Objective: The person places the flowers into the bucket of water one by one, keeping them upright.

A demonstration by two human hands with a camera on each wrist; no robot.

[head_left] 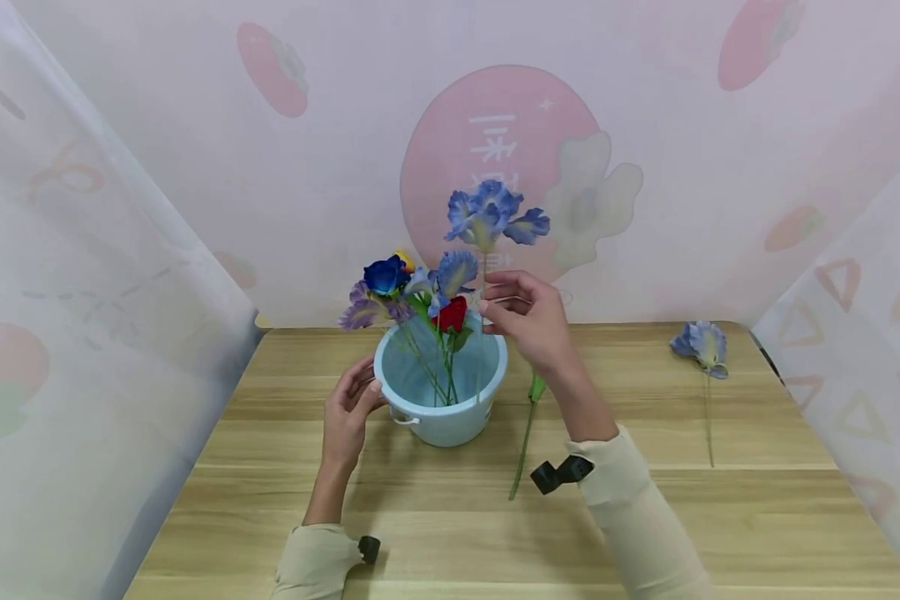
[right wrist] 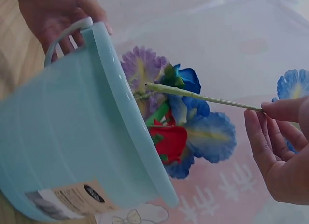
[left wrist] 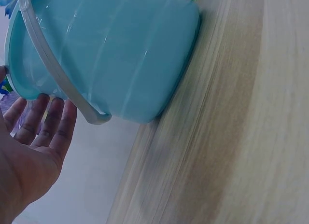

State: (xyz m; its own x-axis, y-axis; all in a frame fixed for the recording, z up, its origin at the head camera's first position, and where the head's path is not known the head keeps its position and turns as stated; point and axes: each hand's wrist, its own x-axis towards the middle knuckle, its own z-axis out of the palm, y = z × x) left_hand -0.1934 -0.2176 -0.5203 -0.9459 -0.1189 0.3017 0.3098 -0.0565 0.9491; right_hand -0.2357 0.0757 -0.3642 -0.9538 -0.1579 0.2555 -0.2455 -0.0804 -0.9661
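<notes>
My right hand (head_left: 528,321) pinches the thin stem of a blue artificial iris (head_left: 491,212) between thumb and fingers. The bloom is upright above the hand. In the right wrist view, the bare stem end (right wrist: 154,87) shows near the bucket's mouth. My left hand (head_left: 348,408) touches the left side of the light blue bucket (head_left: 450,425) with fairly straight fingers (left wrist: 60,130), its thumb at the rim. Inside stand a dark blue rose (head_left: 386,275), a purple iris (head_left: 363,308), a red rose (head_left: 450,314), another blue iris (head_left: 456,275) and a partly hidden yellow flower (head_left: 405,261).
A green stem (head_left: 523,450) lies on the wooden table (head_left: 435,542) right of the bucket, its upper part hidden by my right arm. Farther right lies another blue iris (head_left: 703,346). A printed curtain (head_left: 345,167) hangs behind the table. The bucket's white handle (left wrist: 58,72) hangs down.
</notes>
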